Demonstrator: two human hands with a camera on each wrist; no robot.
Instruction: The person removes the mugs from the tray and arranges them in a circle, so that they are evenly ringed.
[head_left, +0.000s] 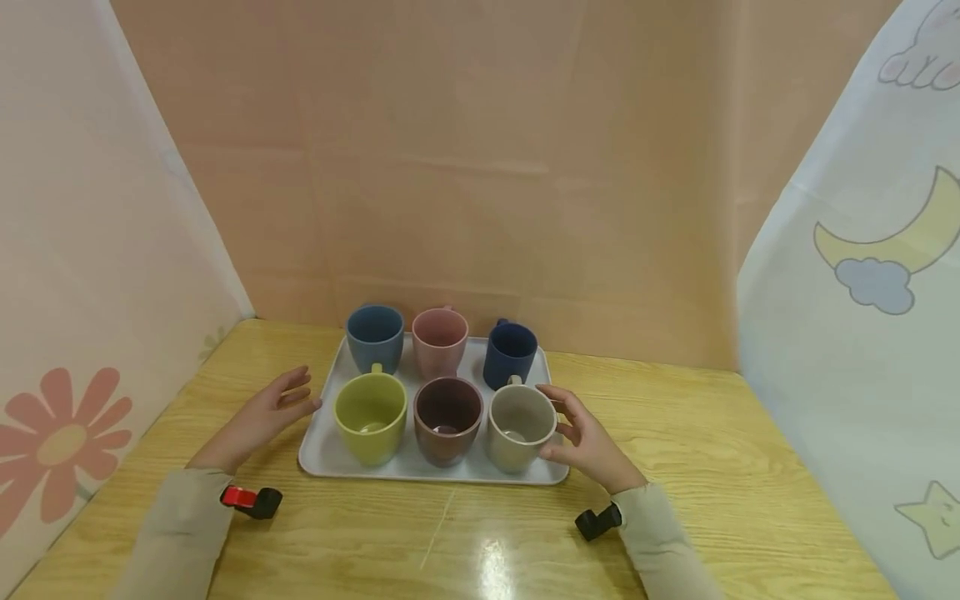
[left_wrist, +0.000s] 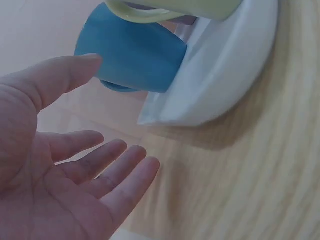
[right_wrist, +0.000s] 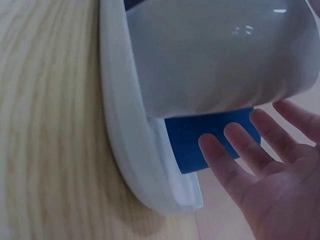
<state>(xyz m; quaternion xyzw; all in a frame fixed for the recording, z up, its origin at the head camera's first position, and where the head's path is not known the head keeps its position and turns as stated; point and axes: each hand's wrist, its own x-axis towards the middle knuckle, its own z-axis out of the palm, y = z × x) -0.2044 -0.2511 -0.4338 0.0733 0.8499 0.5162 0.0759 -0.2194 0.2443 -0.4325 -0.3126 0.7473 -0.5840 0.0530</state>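
Observation:
On a white tray (head_left: 322,454), mugs stand upright in two rows. The front row has a yellow-green mug (head_left: 371,433), a brown mug (head_left: 447,437) and a beige mug (head_left: 517,450). Behind them are a light blue mug (head_left: 375,337), a pink mug (head_left: 439,350) and a navy mug (head_left: 510,358). My right hand (head_left: 588,442) is at the beige mug's right side, fingers extended, fingertips right by its wall. Beside the tray's left edge, my left hand (head_left: 266,417) is held with fingers spread, nothing in it; the left wrist view shows its palm near the light blue mug (left_wrist: 130,50).
The tray lies on a wood-grain table (head_left: 660,425). An orange-tan sheet (head_left: 450,167) hangs close behind it. Patterned white panels stand at the left (head_left: 90,208) and right (head_left: 862,333). Both wrists wear dark straps with small devices.

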